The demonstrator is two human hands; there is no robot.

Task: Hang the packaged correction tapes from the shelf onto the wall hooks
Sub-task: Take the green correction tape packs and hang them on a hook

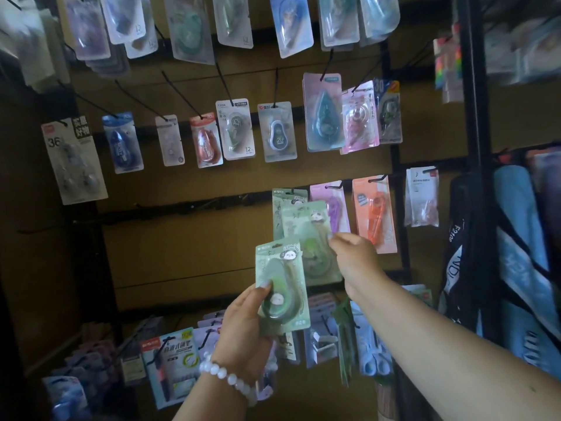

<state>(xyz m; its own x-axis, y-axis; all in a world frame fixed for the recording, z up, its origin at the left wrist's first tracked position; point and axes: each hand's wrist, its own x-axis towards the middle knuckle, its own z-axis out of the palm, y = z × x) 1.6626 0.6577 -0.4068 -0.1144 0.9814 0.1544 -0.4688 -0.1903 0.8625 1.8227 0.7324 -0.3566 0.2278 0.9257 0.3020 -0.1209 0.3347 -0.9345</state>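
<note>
Below the hanging green pack (pixel 312 241), your left hand (pixel 246 326) grips 1 spare pack (pixel 283 287); your right hand (pixel 355 256) pinches the hanging one. Risk: missing its hook, dropping it.

The left hand (pixel 246 332) was up in front of the body, back of the hand toward the camera, thumb curled over the front of a green packaged correction tape (pixel 282 287) and fingers wrapped behind it, holding it upright. A white bead bracelet (pixel 227 375) sat on that wrist. The right arm (pixel 449 338) stretched long and bare from the lower right corner, reaching forward and up. The right hand (pixel 355 256) was turned away, fingertips pinching the edge of a second green package (pixel 309 238); the exact finger placement couldn't be made out.
</note>
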